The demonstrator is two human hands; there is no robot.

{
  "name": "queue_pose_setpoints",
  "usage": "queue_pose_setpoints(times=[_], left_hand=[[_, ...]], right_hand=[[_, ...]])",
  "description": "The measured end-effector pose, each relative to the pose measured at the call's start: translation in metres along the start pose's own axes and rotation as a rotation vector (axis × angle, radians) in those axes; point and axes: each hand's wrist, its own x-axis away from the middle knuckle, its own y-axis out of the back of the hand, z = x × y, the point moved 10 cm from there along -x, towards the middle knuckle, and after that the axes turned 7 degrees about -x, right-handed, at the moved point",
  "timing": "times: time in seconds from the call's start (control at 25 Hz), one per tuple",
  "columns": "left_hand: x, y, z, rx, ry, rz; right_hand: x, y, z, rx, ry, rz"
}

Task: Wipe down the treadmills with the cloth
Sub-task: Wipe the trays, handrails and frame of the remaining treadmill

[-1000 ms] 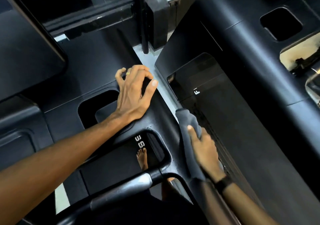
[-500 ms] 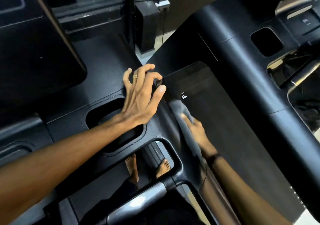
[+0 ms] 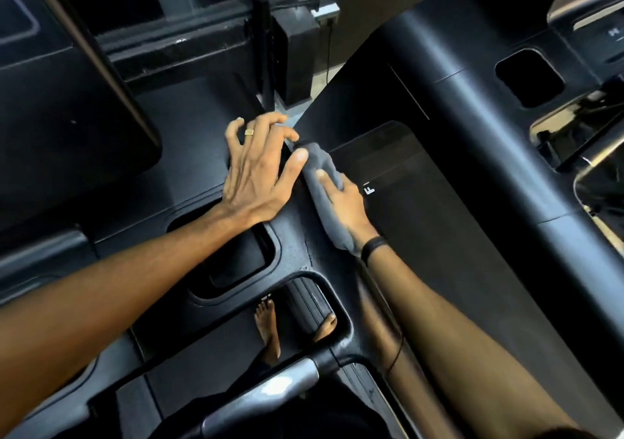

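My right hand [image 3: 344,199] holds a grey cloth [image 3: 320,168] against the right side edge of the black treadmill console [image 3: 196,155]. The cloth runs along that edge from my wrist up past my fingertips. My left hand [image 3: 260,172], with a gold ring, rests flat on the console top with fingers spread, its thumb touching the cloth. A second treadmill [image 3: 439,222] stands just to the right, its dark belt under my right forearm.
A cup-holder recess [image 3: 236,263] lies under my left wrist. A silver-and-black handlebar [image 3: 270,391] crosses the bottom. My bare feet [image 3: 266,330] show through the console opening. The neighbouring treadmill's thick side rail [image 3: 499,155] runs diagonally at right. A dark screen [image 3: 67,107] sits far left.
My right hand has slid the cloth forward along the console's side edge, up to my left thumb. My left hand stays resting on the console top.
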Motion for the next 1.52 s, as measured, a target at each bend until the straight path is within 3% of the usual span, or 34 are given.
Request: queue_pose_setpoints(times=[0.04,0.12,0.16,0.2,0.28,0.32,0.4,0.52,0.64,0.72,0.8,0.84,0.92,1.04,1.16,1.24,1.4,1.52], left_hand=[[-0.001,0.0,0.0,0.009,0.009,0.019],[-0.002,0.005,0.006,0.019,0.022,0.059],[0.0,0.007,0.012,-0.005,0.011,0.082],[0.002,0.009,0.02,-0.055,0.0,0.109],[0.004,0.005,0.037,-0.173,-0.005,0.18],[0.004,0.0,0.041,-0.211,0.008,0.221],[0.005,-0.01,0.042,-0.293,0.019,0.285],[0.003,-0.015,0.038,-0.308,0.033,0.305],[0.002,-0.009,0.047,-0.24,0.104,0.278],[0.003,-0.007,0.047,-0.225,0.103,0.277],[0.003,-0.01,0.043,-0.231,0.086,0.287],[0.002,-0.012,0.043,-0.232,0.084,0.295],[0.001,-0.015,0.045,-0.226,0.088,0.309],[0.002,-0.013,0.046,-0.247,0.097,0.304],[0.001,-0.011,0.042,-0.211,0.097,0.32],[0.003,-0.005,0.039,-0.157,0.072,0.318],[0.014,0.01,0.046,-0.227,-0.022,0.349],[0.024,0.022,0.057,-0.347,-0.072,0.4]], right_hand=[[-0.001,0.007,-0.017,-0.104,-0.06,-0.061],[0.031,0.069,-0.039,-0.299,-0.094,-0.545],[0.063,0.103,-0.048,-0.179,-0.16,-0.838],[0.087,0.103,-0.051,0.003,-0.269,-0.805],[0.119,0.051,-0.017,0.428,-0.09,-0.325],[0.13,0.032,-0.001,0.544,0.024,-0.275],[0.114,0.007,0.045,0.624,0.188,-0.338],[0.03,-0.018,0.068,0.427,0.175,-0.169],[-0.012,-0.006,0.015,0.0,-0.006,0.036],[0.013,0.013,-0.03,-0.019,-0.201,0.037],[0.054,0.037,-0.055,0.127,-0.329,-0.072],[0.071,0.042,-0.05,0.272,-0.309,-0.151],[0.086,0.028,-0.002,0.521,-0.085,-0.293],[0.053,-0.012,0.066,0.454,0.155,-0.272],[-0.001,-0.011,0.052,0.118,0.017,-0.086],[0.009,-0.001,0.028,0.043,-0.086,-0.02],[0.071,0.029,-0.007,0.35,-0.154,-0.204],[0.092,0.003,0.045,0.62,0.086,-0.358]])
